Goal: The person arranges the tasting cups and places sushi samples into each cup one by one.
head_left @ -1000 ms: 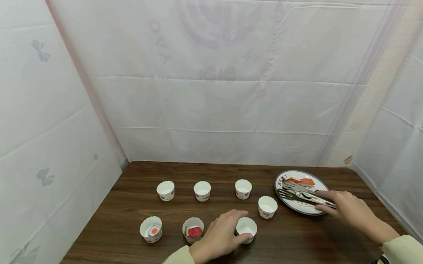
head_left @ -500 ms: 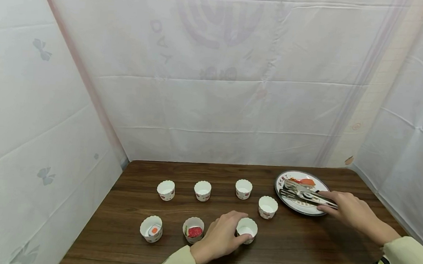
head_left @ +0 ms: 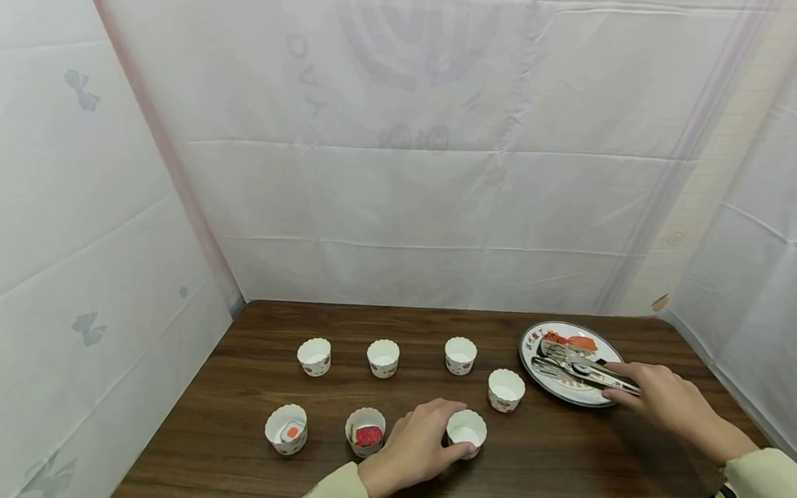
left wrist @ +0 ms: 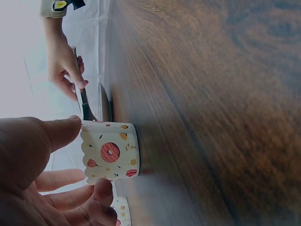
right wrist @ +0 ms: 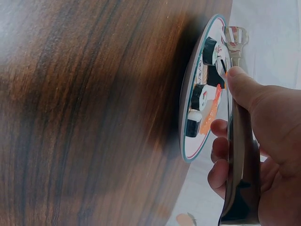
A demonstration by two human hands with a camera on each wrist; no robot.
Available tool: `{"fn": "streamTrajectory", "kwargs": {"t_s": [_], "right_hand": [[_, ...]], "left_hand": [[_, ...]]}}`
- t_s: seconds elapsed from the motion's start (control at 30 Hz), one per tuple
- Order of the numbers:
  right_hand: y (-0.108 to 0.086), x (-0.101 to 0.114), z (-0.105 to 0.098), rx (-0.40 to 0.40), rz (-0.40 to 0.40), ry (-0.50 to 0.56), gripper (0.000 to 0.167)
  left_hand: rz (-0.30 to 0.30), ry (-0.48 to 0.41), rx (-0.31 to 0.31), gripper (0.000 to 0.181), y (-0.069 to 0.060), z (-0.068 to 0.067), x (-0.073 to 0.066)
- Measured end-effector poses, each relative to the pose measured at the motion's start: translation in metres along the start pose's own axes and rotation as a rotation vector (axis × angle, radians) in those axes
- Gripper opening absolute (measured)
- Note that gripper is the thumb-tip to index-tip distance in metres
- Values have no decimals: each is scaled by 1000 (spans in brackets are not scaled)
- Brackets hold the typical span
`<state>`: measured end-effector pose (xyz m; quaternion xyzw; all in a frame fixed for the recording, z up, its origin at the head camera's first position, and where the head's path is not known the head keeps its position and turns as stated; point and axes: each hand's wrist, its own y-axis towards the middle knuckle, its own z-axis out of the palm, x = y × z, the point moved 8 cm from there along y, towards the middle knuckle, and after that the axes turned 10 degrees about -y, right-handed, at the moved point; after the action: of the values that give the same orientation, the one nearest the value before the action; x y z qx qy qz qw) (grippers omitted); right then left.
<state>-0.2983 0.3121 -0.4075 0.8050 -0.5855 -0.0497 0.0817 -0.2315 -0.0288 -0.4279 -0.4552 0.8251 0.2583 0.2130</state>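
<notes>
Slightly rightward over the plate [head_left: 569,396], the tongs [head_left: 587,372] have been drawn since the earlier frame, while the left hand [head_left: 416,443] is kept where it was. Now the metal tongs are held in the grip of the right hand [head_left: 666,399], thumb laid along one side, fingers curled on the other, and their slotted ends are held out over the plate. Whether any food is being touched by those ends cannot fairly be told from these angles.

On that plate, dark-wrapped rolls [right wrist: 197,96] are seen in the right wrist view, with an orange-topped piece [right wrist: 210,115] beside them.

Over to the left side: a paper cup [head_left: 467,431], printed with a doughnut, is held upright in a grip just as wide as its rim, thumb to the near side, fingers to the far side. Just left of that hand, a red piece [head_left: 368,436] is contained in a second cup [head_left: 364,416]; farther left, a white piece with an orange centre [head_left: 292,431] is contained in another.

Behind, three more cups [head_left: 383,358] are spread in a row, and a fourth [head_left: 506,390] is placed between held cup and plate, all carried by the brown surface [head_left: 222,391].
</notes>
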Motion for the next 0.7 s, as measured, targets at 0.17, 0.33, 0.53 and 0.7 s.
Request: {"fn": "streamTrajectory", "kwargs": {"t_s": [0.17,0.33,0.53,0.7], "right_hand": [[-2,-2,1,10,11,3,60],[-4,-5,1,10,14,9,59],[-6,-7,1,-2,11,2,58],[-7,-8,2,7,9,6,58]], "left_hand": [[10,8,-3,51,0,1,0],[16,14,-4,49,0,1,0],[1,11,0,48,0,1,2],[-3,10,4,48,0,2,2]]}}
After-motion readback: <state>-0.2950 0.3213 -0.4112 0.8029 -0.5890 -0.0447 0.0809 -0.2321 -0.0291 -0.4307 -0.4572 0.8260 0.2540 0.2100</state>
